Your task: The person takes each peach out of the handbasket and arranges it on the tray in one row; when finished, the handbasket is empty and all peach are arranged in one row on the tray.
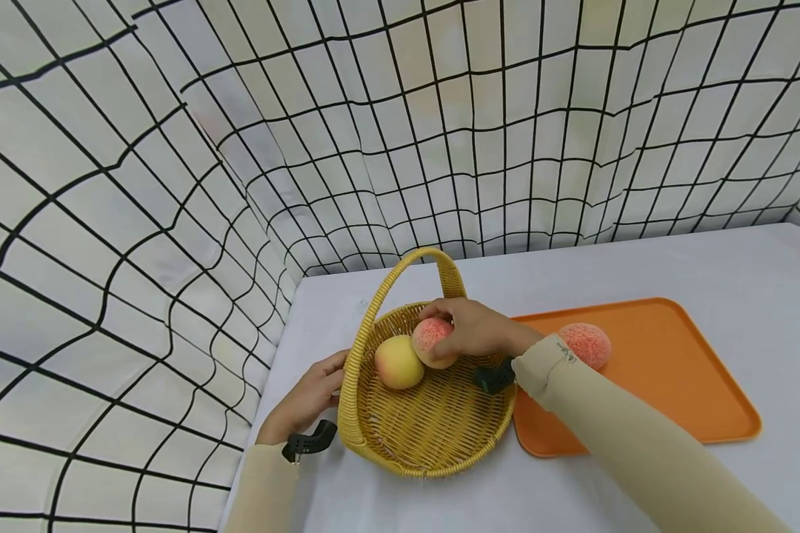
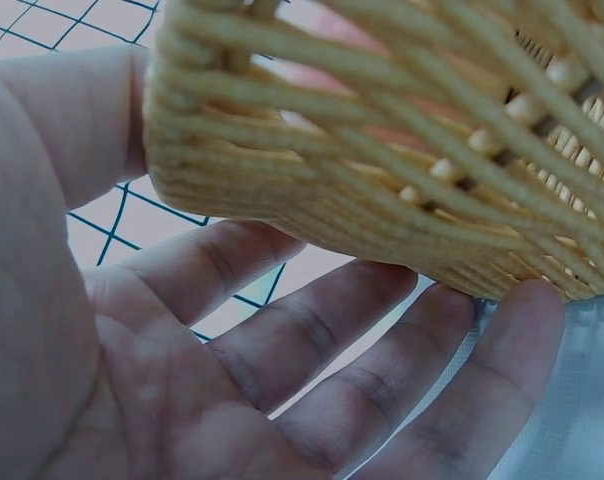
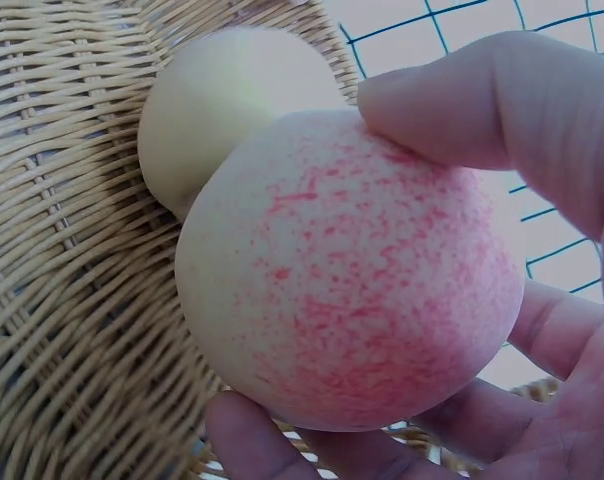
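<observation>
A pink-speckled peach is held between the thumb and fingers of my right hand, inside the yellow wicker basket. Against it in the wrist view overlaps a second, yellower peach, which rests in the basket's left half. At the basket's left side, my left hand holds the woven edge; its thumb goes behind the wrapped edge and the fingertips touch the outside lower down. The arched handle partly hides those fingers in the head view.
To the right of the basket lies an orange tray with a reddish-pink peach on it, partly behind my right sleeve. White cloth walls with a black grid enclose the white table at the back and left.
</observation>
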